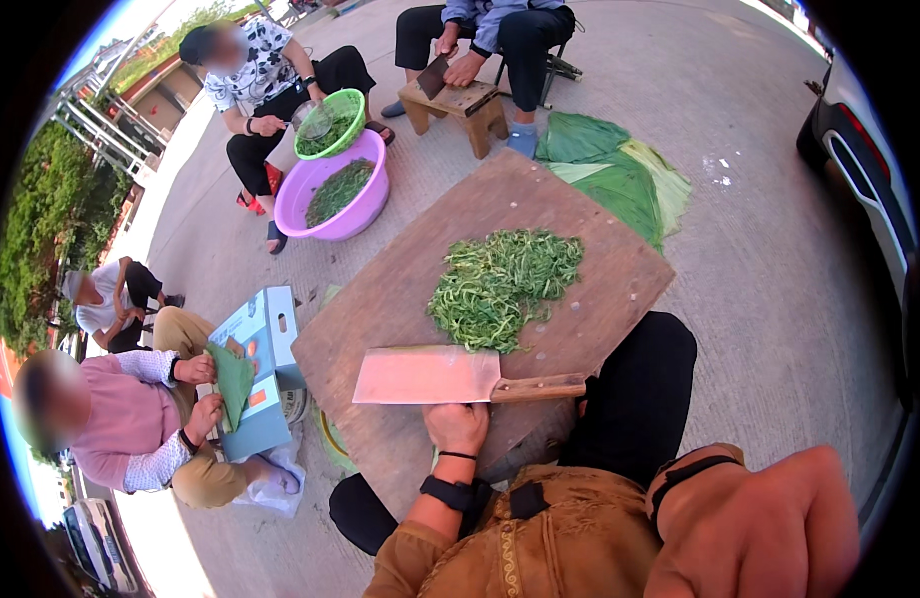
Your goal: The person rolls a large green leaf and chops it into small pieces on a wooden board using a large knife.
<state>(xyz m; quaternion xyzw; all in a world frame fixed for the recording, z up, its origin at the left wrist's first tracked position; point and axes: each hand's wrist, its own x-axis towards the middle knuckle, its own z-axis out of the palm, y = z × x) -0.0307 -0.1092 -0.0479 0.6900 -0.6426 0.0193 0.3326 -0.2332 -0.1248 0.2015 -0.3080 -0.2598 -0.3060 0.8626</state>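
Far to the left of your left hand (458, 427), a seated person in a pink shirt (131, 419) holds a folded green leaf (234, 384) over a blue carton (265, 364). Up and left of that hand, another seated person tends a green colander (335, 122) above a purple basin (335, 189), both holding cut greens. Your left hand rests on the near edge of the wooden chopping board (410, 289), fingers curled down onto the wood, its grip holding nothing. Just above it, touching or nearly touching the fingertips, lies the cleaver (450, 377), flat on the board, blade to the left and wooden handle pointing right. Beyond the cleaver, further from the hand, sits the heap of chopped greens (505, 284). Past the board's far corner a third person sits at a small wooden stool (465, 105), with large green leaves (614, 174) spread on the ground beside. Your right hand (759, 528) is low at the right, close to the camera, well apart from the cleaver; you cannot tell how its grip stands.
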